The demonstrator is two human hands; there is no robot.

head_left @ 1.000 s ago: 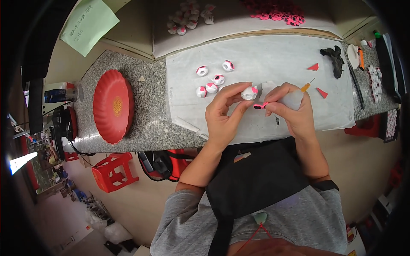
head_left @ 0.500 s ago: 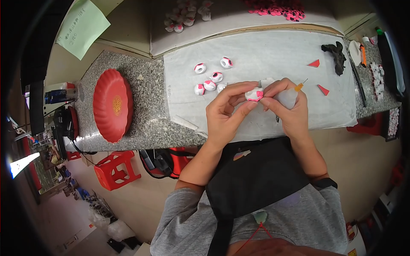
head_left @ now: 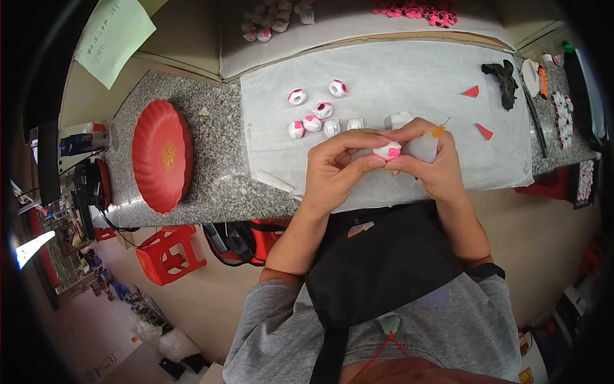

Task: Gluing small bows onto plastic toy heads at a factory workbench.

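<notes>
A small rounded white-and-pink piece (head_left: 386,151) is pinched between both hands above the white sheet. My left hand (head_left: 334,168) grips its left side with thumb and fingers. My right hand (head_left: 441,168) presses on its right side, fingertips touching it. The same hand also keeps a translucent squeeze bottle (head_left: 422,148) in its palm, its orange needle tip (head_left: 439,131) pointing up and right. Beyond my left hand lie several similar white-and-pink pieces, among them one at the far left (head_left: 297,96) and one farther right (head_left: 338,88). A white block (head_left: 399,120) is partly hidden behind my fingers.
White paper (head_left: 448,70) covers the work area on a speckled stone counter (head_left: 217,137). A red scalloped tray (head_left: 146,157) sits left. Red triangular scraps (head_left: 484,132) and a crumpled black thing (head_left: 502,83) lie right. Pink parts (head_left: 422,13) and white pieces (head_left: 265,19) fill a back shelf.
Both hands have drawn closer together around the piece, which has turned and shifted slightly right and nearer me. The right fingers now reach over its top. The whole view has shifted slightly.
</notes>
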